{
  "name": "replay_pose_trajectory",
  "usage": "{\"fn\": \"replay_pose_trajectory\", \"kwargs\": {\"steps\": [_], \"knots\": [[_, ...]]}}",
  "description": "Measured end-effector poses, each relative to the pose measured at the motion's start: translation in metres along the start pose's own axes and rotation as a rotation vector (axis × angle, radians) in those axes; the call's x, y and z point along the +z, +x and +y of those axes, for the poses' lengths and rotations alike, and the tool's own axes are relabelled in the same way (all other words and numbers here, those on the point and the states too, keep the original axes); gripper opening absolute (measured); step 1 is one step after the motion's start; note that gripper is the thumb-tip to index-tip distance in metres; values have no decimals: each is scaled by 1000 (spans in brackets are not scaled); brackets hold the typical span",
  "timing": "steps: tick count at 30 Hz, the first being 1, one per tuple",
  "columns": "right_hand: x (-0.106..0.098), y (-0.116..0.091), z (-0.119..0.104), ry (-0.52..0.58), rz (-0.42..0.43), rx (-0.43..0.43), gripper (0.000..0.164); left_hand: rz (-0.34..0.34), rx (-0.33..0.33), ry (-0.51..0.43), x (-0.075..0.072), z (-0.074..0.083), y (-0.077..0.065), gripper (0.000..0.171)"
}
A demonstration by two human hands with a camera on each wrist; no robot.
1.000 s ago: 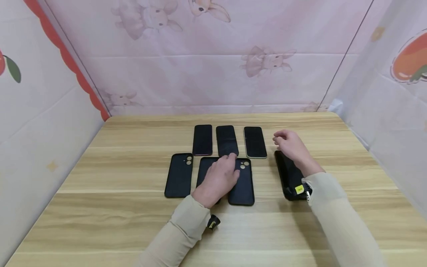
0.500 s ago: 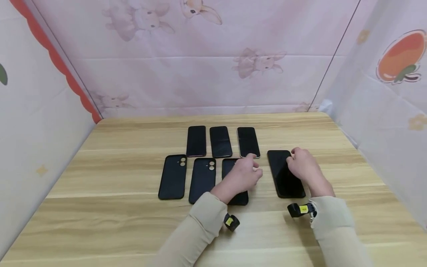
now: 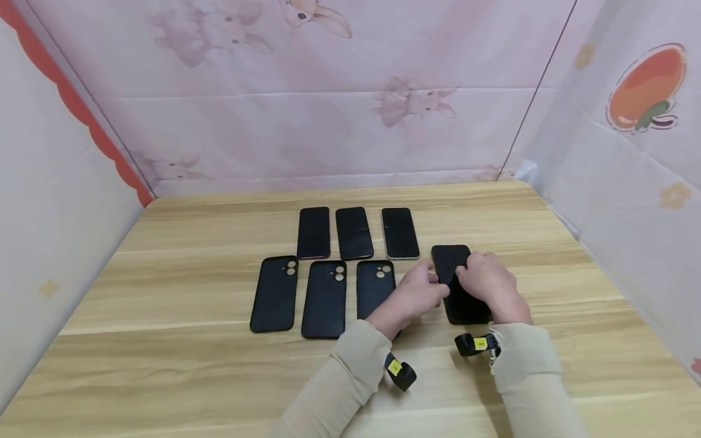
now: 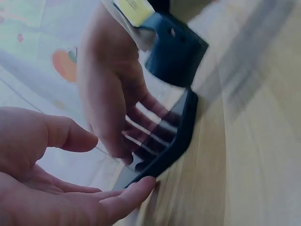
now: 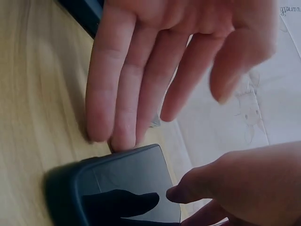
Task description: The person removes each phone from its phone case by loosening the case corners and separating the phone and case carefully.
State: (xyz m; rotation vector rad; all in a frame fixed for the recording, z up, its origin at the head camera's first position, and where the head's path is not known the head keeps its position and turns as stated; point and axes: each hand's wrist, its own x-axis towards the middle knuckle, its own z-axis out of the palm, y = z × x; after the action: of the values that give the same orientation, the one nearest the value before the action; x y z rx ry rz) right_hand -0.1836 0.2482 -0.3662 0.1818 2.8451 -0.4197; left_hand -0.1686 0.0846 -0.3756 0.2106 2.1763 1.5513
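Note:
A phone (image 3: 452,258) with a dark screen and a thick black rim lies on the table at the right. My right hand (image 3: 487,283) is over its right side, thumb low across the glass and mirrored in it in the right wrist view. My left hand (image 3: 413,297) has come to its left edge, with long, loosely straight fingers and the thumb apart. In the left wrist view, a left fingertip (image 4: 146,183) is right at the rim of the phone (image 4: 181,139). Left of the hands are three black phone cases (image 3: 274,298), (image 3: 323,304), (image 3: 375,286), the third partly hidden by my left hand.
Behind the cases, three phones (image 3: 314,234), (image 3: 353,234), (image 3: 400,234) lie face up in a row. A wood-grain table (image 3: 181,365) bears everything. Printed cloth walls (image 3: 306,134) close in the back and sides. Each wrist wears a black camera strap (image 3: 402,374).
My left hand has moved right, from over the cases to the phone's left edge. My right hand has come down from beyond the phone's top onto its right side.

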Motion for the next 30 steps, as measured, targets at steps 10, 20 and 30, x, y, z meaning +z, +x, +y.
{"fn": "replay_pose_trajectory", "kwargs": {"steps": [10,20,30], "knots": [[0,2,7,93,16,-25,43,-25,-14,-354,2,-7,6,63],[0,0,-4,307,16,-110,47,-43,24,-384,-1,-8,6,33],[-8,-9,-19,461,60,-187,43,-50,19,-355,-32,-5,-4,31]]}}
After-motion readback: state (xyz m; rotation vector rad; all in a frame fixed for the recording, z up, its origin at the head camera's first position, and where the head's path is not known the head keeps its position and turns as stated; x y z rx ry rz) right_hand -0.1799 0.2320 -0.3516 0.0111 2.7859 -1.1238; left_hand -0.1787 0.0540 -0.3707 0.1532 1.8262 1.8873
